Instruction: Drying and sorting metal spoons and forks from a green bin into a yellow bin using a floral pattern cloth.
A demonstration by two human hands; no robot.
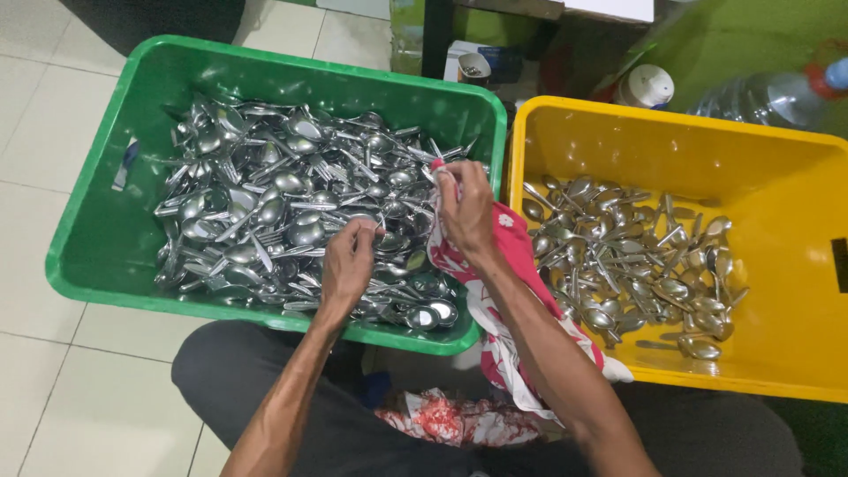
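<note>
A green plastic crate (97, 238) on the floor holds a heap of steel spoons and forks (265, 199). My left hand (347, 265) reaches into the heap near its right side, fingertips pinching a piece of cutlery there. My right hand (466, 208) is closed on a red and white cloth (512, 291) over the green crate's right edge; whether cutlery is inside the cloth is hidden. The cloth hangs down along my right forearm. A yellow plastic crate (795, 221) to the right holds several spoons (632, 265).
White floor tiles (35, 124) lie to the left. Another red and white cloth (459, 420) rests on my lap. Behind the crates stand a clear plastic bottle with a blue cap (777, 93), a white lidded jar (645, 87) and a small box (477, 62).
</note>
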